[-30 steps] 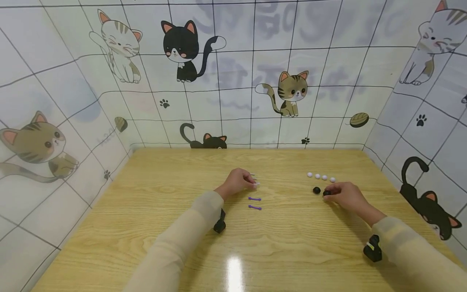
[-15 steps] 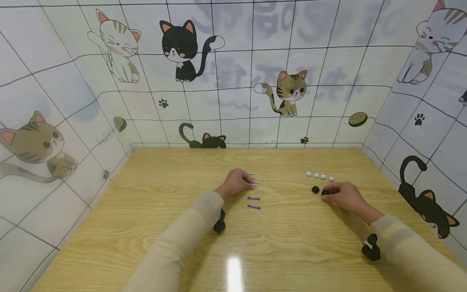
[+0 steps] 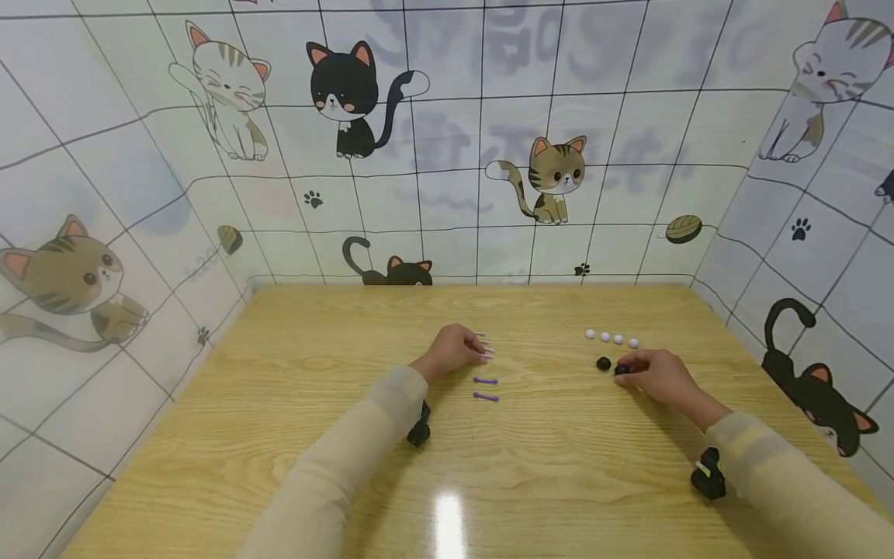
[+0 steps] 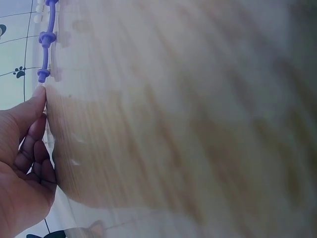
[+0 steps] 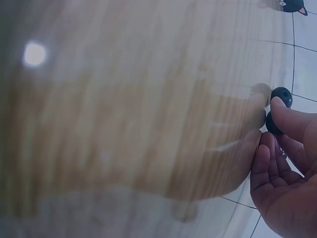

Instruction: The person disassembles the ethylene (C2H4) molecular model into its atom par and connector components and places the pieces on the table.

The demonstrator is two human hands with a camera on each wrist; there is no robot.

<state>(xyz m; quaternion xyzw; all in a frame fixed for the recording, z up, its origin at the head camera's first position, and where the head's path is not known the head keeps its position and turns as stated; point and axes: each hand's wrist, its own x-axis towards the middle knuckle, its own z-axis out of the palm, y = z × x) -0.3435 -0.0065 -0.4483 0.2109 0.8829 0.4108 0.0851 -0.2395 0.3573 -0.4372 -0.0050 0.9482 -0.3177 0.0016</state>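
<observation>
In the head view, my left hand [image 3: 455,348] pinches the end of a thin white stick [image 3: 487,356] between thumb and fingertips, low over the table. Several similar white sticks lie just behind it, partly hidden by the fingers. Nearer to me are two purple rods [image 3: 485,380] with knobbed ends; they also show beyond the thumb in the left wrist view. On the right, my right hand [image 3: 660,374] pinches a black bead [image 5: 274,124] at the tabletop. Beside it on the left sits a second black bead [image 3: 604,363], whose hole shows in the right wrist view.
Several white balls [image 3: 604,337] stand in a slanting row behind the black beads. The wooden table [image 3: 335,326] meets cat-patterned wall sheets [image 3: 461,194] at the back and both sides. A black wrist camera [image 3: 708,475] hangs under each sleeve.
The white stick at my left fingertips has come slightly nearer to me, and another one behind it shows more. My right hand stays on the same black bead.
</observation>
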